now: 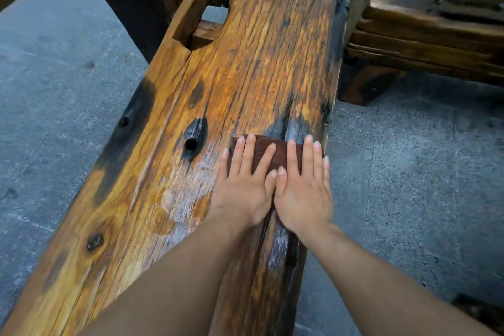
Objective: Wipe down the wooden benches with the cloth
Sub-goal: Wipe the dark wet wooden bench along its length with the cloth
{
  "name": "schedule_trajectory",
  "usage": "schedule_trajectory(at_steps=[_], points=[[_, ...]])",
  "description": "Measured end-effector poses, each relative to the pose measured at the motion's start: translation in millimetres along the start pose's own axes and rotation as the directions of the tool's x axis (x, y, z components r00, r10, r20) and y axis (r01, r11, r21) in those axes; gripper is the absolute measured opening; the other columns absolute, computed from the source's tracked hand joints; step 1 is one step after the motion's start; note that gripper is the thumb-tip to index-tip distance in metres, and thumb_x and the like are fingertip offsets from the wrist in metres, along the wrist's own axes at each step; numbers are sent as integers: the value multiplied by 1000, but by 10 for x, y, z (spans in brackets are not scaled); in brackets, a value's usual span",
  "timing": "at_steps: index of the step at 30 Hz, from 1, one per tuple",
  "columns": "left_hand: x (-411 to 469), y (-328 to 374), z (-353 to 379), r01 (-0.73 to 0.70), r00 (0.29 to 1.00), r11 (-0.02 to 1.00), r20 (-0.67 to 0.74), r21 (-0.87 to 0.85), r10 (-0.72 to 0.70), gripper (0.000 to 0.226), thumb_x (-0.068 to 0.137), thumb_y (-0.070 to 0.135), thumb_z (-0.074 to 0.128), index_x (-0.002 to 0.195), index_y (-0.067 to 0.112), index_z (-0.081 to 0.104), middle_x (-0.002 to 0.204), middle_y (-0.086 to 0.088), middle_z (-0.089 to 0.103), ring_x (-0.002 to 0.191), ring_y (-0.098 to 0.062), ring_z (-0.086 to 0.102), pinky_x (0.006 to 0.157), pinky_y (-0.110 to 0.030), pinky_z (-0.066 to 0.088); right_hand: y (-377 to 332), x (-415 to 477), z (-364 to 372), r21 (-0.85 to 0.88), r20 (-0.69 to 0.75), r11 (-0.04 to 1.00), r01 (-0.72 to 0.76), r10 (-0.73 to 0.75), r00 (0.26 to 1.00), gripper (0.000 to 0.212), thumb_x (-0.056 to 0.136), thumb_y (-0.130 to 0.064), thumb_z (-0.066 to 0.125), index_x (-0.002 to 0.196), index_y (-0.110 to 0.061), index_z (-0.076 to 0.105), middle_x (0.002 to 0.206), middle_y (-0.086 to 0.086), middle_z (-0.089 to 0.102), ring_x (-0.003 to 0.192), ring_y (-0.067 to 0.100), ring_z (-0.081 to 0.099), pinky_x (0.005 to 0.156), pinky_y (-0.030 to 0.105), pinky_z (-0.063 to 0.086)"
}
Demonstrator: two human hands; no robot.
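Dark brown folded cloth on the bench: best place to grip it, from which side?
Take the dark brown folded cloth at its far edge, coming from above. It lies flat on the wooden bench, pinned under the left hand and right hand; only that strip shows, so pinch there.

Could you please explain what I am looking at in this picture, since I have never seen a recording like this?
There is no machine here. The single picture comes from a camera worn on a person's head, looking down at their own bare arms. The left hand and right hand lie flat side by side, pressing a dark brown cloth onto a worn wooden bench. Nothing is gripped; the palms simply hold the cloth down. A second bench stands at upper right, on a grey stone floor.
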State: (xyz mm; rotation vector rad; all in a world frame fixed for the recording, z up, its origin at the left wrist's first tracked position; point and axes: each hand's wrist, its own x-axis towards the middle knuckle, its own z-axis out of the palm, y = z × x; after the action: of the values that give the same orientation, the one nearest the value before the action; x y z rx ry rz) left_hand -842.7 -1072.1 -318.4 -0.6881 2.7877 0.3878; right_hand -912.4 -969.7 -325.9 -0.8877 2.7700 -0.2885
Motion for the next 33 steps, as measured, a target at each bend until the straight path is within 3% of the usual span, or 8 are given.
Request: schedule_trajectory(at_steps=[5,13,19,26,33], points=[[473,34,-150,9,1000,1000,-8,-15,-9,54,99,46,6,146,34,-17,154,-5,-29,139,-19,-31,111,-43,-22,59,465,-93,-1,-7,1000,-10,10,1000,60,97,-37,14,150,-21,-8,158,8,-18,143,19,-22,115,38,-16],[481,16,-131,12,997,1000,-71,-24,-13,53,100,45,6,147,33,-15,157,-5,-23,141,-18,-26,114,-42,-18,44,526,-198,-12,53,1000,11,-10,999,58,99,-38,14,150,-23,-12,157,7,-20,142,19,-23,115,40,-15],[-383,-208,44,51,982,999,-181,-20,-54,55,98,47,3,149,31,-3,157,-1,-13,145,-16,-15,115,-38,-16,-232,-138,-56,-79,48,991,106,-102,994,59,97,-42,10,150,-22,-8,159,5,-12,144,20,-16,116,42,-11],[-1353,-516,239,138,975,990,-173,-42,-143,52,99,41,19,148,24,24,156,-11,18,144,-27,15,114,-47,8,-673,-984,230,-88,74,982,168,-162,984,56,94,-42,2,146,-29,-13,157,4,-12,143,20,-20,116,44,-10],[-2106,-814,376,209,966,974,-139,-83,-219,53,97,40,23,146,23,32,154,-10,24,142,-28,22,109,-47,16,-1090,-1617,357,-85,131,968,236,-224,966,58,94,-40,7,148,-23,-3,157,8,-5,144,27,-12,116,45,-8]])
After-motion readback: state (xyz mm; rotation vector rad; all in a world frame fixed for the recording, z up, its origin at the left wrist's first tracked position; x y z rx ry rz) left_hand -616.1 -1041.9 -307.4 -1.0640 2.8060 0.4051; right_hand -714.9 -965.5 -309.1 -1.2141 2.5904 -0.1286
